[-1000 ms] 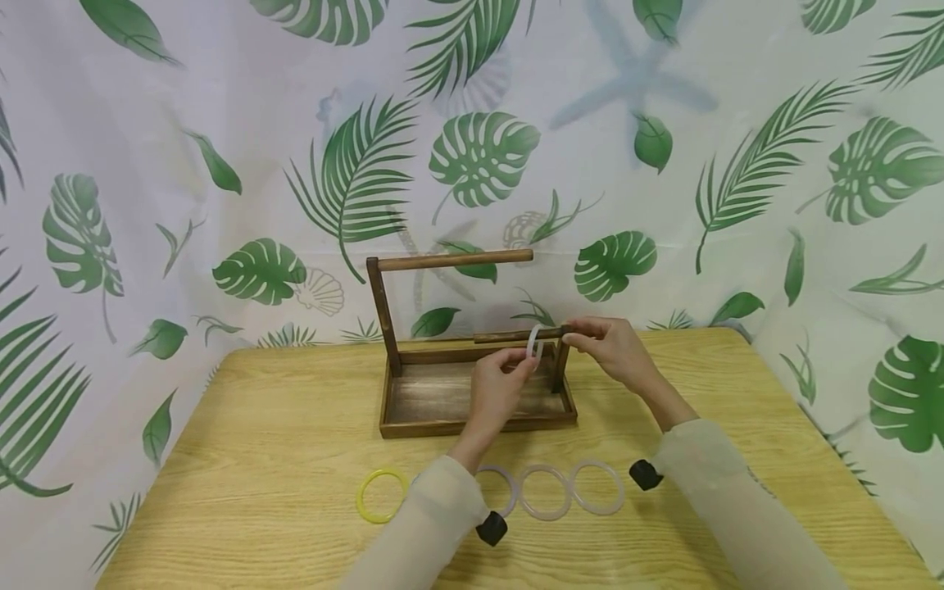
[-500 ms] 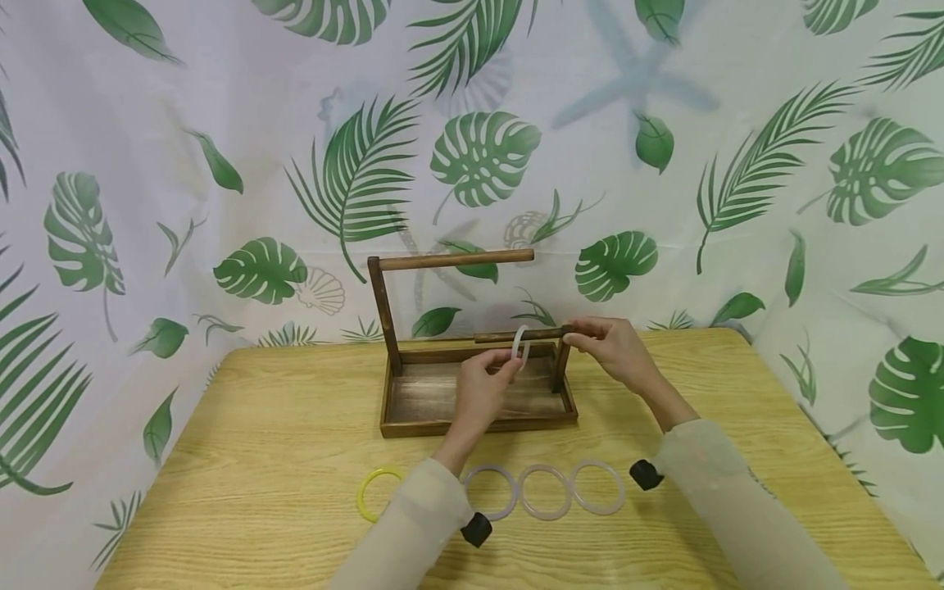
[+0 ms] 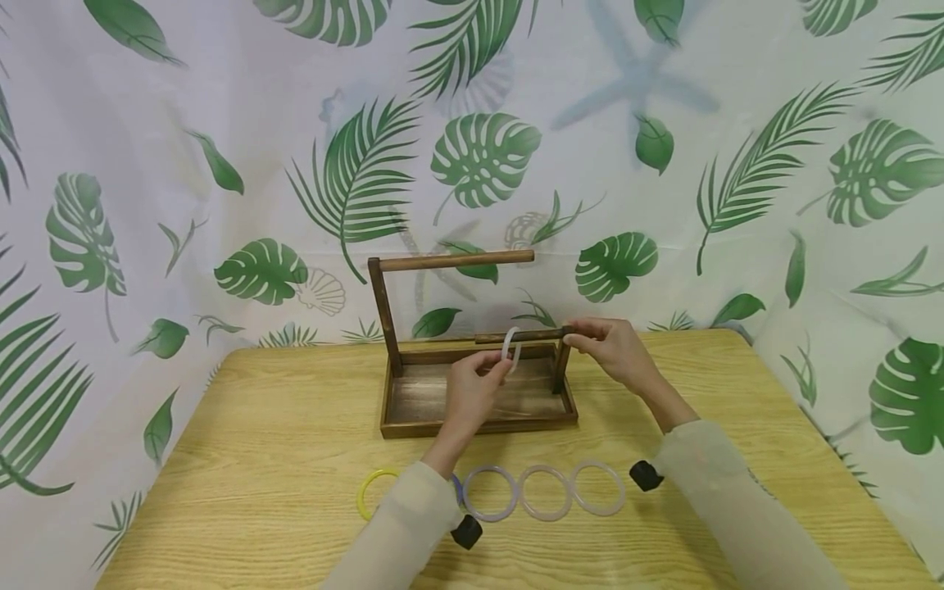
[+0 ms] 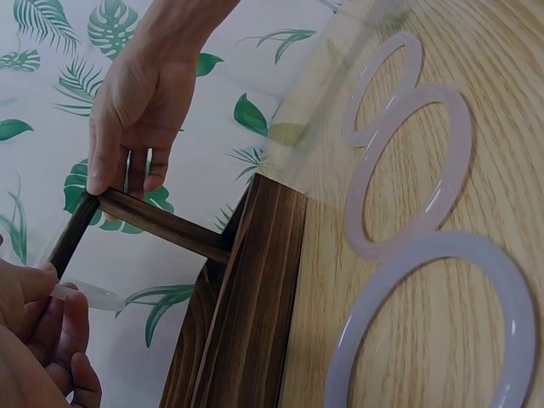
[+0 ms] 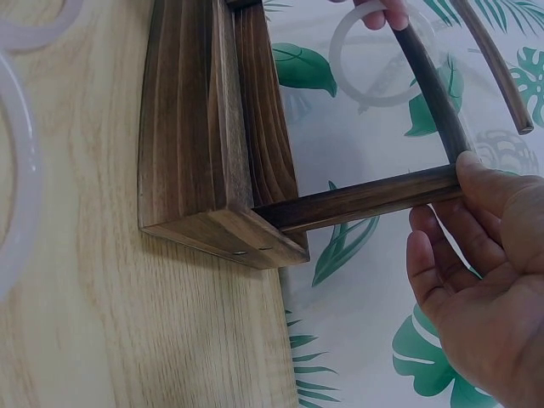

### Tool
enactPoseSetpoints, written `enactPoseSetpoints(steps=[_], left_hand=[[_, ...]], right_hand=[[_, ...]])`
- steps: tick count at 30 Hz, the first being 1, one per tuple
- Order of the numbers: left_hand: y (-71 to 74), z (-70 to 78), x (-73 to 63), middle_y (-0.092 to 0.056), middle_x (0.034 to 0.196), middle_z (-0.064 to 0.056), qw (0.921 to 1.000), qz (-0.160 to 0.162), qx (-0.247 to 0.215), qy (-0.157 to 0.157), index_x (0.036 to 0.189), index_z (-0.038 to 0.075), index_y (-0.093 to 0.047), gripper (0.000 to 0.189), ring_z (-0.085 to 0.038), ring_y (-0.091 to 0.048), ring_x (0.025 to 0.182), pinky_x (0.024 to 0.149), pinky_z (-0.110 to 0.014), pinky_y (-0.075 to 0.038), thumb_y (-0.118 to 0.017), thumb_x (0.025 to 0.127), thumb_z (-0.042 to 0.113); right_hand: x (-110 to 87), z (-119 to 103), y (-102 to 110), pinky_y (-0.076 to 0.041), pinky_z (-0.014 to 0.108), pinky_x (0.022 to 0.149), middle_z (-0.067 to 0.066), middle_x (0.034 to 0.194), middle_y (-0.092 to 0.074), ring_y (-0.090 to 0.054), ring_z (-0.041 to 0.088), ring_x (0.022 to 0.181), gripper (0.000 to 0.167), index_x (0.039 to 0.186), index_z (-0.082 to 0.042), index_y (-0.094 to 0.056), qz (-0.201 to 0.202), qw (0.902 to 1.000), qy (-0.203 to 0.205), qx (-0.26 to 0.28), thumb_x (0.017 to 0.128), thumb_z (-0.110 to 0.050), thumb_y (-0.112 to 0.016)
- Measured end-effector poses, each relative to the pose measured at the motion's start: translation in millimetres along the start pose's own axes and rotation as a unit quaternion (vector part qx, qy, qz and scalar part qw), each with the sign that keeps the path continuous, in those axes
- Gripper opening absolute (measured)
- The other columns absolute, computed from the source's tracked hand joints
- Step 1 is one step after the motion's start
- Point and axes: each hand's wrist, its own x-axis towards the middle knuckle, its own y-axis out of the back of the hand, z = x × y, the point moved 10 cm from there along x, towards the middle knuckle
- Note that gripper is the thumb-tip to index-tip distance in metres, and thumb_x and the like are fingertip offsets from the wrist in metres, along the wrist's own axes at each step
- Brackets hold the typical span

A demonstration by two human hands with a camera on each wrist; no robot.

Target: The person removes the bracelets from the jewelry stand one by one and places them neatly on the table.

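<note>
My left hand [image 3: 470, 392] pinches a white translucent bangle [image 3: 506, 347] between thumb and fingers. The bangle appears to hang around the lower rod [image 3: 544, 334] of a dark wooden bangle stand [image 3: 479, 427], near the rod's free end. At the rod's other end, my right hand [image 3: 614, 351] grips the corner where it meets the short post [image 3: 561, 370]. In the right wrist view, the right thumb lies on that corner [image 5: 459, 166], and the bangle [image 5: 344, 72] shows beside the rod. Part of the bangle is hidden by the left fingers.
On the wooden table [image 3: 258, 459] in front lie a lavender bangle [image 3: 490, 519], a pinkish one [image 3: 545, 517] and a pale one [image 3: 599, 512]. Left of them, my sleeve partly covers a yellow bangle [image 3: 361, 495] and a blue one [image 3: 459, 489]. The stand's upper rod [image 3: 457, 260] extends above the tray.
My left hand has moved left with the white bangle, along the lower rod toward its free end. The right hand stays on the corner. More of the blue and lavender bangles shows.
</note>
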Motion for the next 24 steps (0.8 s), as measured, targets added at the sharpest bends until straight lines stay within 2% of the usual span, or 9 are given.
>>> enactPoseSetpoints(steps=[6,8,11,15,19,24], left_hand=[[6.0,-1.9,-1.6,-0.077,0.095,-0.013,1.0000,0.001,0.002,-0.001,0.109,-0.004,-0.077,0.020,-0.019,-0.072,0.074,0.067,-0.034,-0.059,-0.075,0.097,0.012],[8.3,-1.8,-1.7,-0.077,0.095,-0.013,1.0000,0.002,0.006,-0.004,0.109,-0.004,-0.077,0.020,-0.018,-0.071,0.073,0.067,-0.034,-0.059,-0.074,0.097,0.012],[12.9,-1.8,-1.2,-0.077,0.095,-0.014,0.9999,0.005,0.008,-0.009,0.109,-0.005,-0.077,0.020,-0.025,-0.073,0.075,0.066,-0.035,-0.059,-0.074,0.097,0.011],[18.5,-4.3,-0.9,-0.076,0.094,-0.016,1.0000,0.004,0.007,0.001,0.110,-0.005,-0.077,0.021,-0.038,-0.072,0.083,0.065,-0.031,-0.058,-0.074,0.097,0.012],[23.4,-6.4,-0.6,-0.076,0.095,-0.020,0.9998,0.006,0.016,0.006,0.111,-0.005,-0.077,0.024,-0.041,-0.071,0.084,0.059,-0.023,-0.051,-0.074,0.098,0.015],[30.4,-7.6,-0.4,-0.076,0.095,-0.022,0.9996,0.014,0.023,0.002,0.109,-0.004,-0.078,0.022,-0.041,-0.071,0.083,0.057,-0.022,-0.049,-0.075,0.097,0.015]], right_hand=[[0.3,1,0,-0.055,0.037,0.084,0.022,0.124,-0.070,-0.069,0.038,0.102,0.044,0.135,0.004,-0.066,-0.002,1.0000,0.000,0.005,0.102,-0.026,-0.069],[0.2,1,1,-0.055,0.037,0.084,0.022,0.124,-0.071,-0.069,0.037,0.102,0.044,0.135,0.004,-0.066,0.000,1.0000,0.001,0.003,0.103,-0.026,-0.069],[0.2,1,1,-0.055,0.038,0.084,0.022,0.124,-0.070,-0.069,0.038,0.101,0.044,0.135,0.004,-0.065,0.001,1.0000,0.003,0.002,0.103,-0.026,-0.068],[0.2,0,1,-0.055,0.038,0.083,0.022,0.125,-0.070,-0.068,0.040,0.102,0.044,0.135,0.004,-0.065,-0.001,1.0000,0.003,0.002,0.103,-0.026,-0.068],[0.0,0,1,-0.055,0.038,0.083,0.022,0.124,-0.070,-0.068,0.042,0.103,0.044,0.136,0.004,-0.065,-0.002,1.0000,0.001,0.002,0.103,-0.026,-0.068],[-0.1,1,0,-0.055,0.039,0.083,0.021,0.123,-0.071,-0.068,0.040,0.102,0.044,0.135,0.003,-0.066,-0.001,1.0000,-0.001,-0.001,0.103,-0.027,-0.068]])
